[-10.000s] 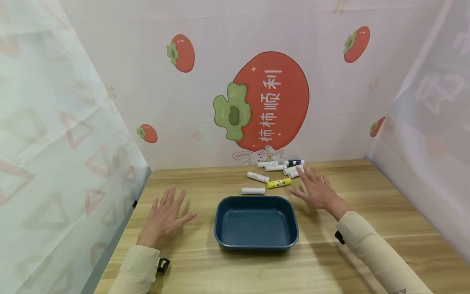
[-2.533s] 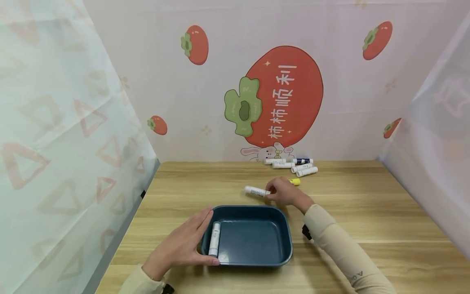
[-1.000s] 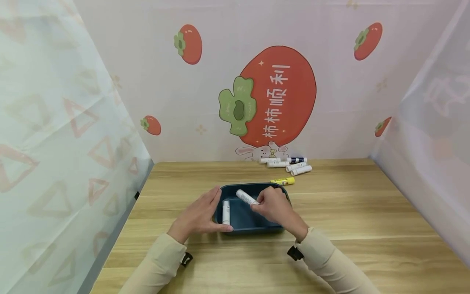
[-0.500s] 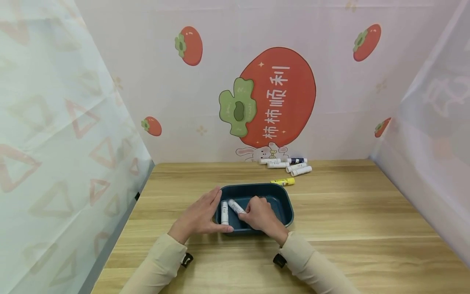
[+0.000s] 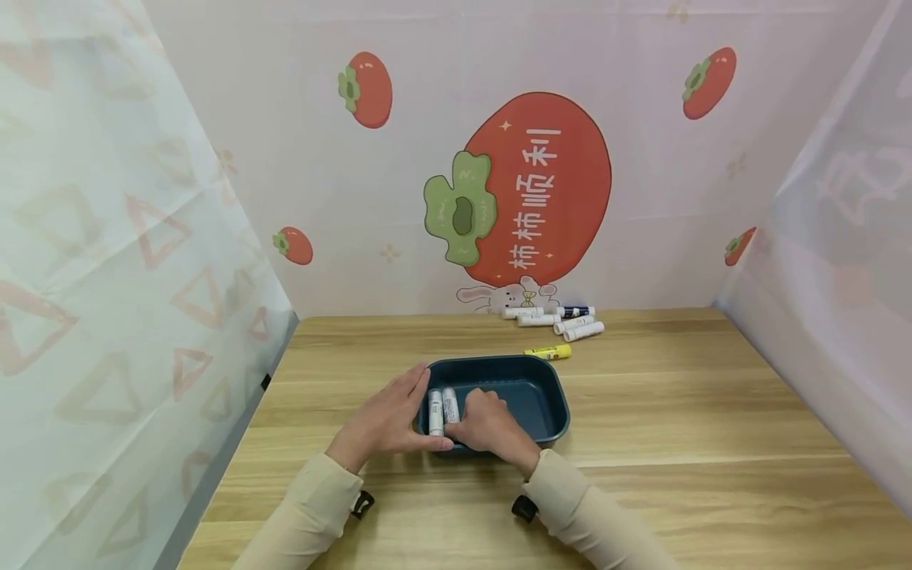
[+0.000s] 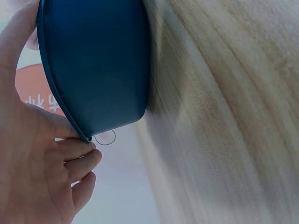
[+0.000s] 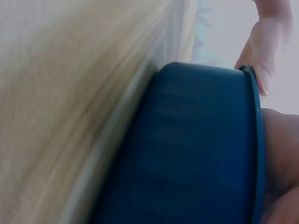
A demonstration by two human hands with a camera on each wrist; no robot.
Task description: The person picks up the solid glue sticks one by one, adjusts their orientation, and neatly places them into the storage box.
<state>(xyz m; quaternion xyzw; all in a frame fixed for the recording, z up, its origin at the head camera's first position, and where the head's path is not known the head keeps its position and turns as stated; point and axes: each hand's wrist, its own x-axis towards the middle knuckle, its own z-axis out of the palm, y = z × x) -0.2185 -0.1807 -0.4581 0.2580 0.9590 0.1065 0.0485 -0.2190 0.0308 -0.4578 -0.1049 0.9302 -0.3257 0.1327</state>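
A dark blue rectangular tray (image 5: pixel 541 396) stands on the wooden table. My left hand (image 5: pixel 388 416) spans its left end, thumb on the near rim and fingers at the far left corner; the left wrist view shows the fingertips bent at the tray's rim (image 6: pixel 65 105). Inside, a white glue stick (image 5: pixel 436 412) lies along the left wall. Just right of it is a second white glue stick (image 5: pixel 450 404), nearly parallel, whose near end my right hand (image 5: pixel 488 423) pinches low in the tray. That end is hidden by the fingers.
Behind the tray lies a yellow glue stick (image 5: pixel 552 352), partly covered by the far rim. Further back are several white glue sticks (image 5: pixel 539 320) and a navy one (image 5: pixel 575 311), close to the printed back curtain (image 5: pixel 399 190). Bare tabletop (image 5: pixel 677 412) extends to the right.
The right hand has brought the second white glue stick from the table into the tray, lowered it leftward and turned it alongside the first. The left hand has stayed at the tray's end lately.
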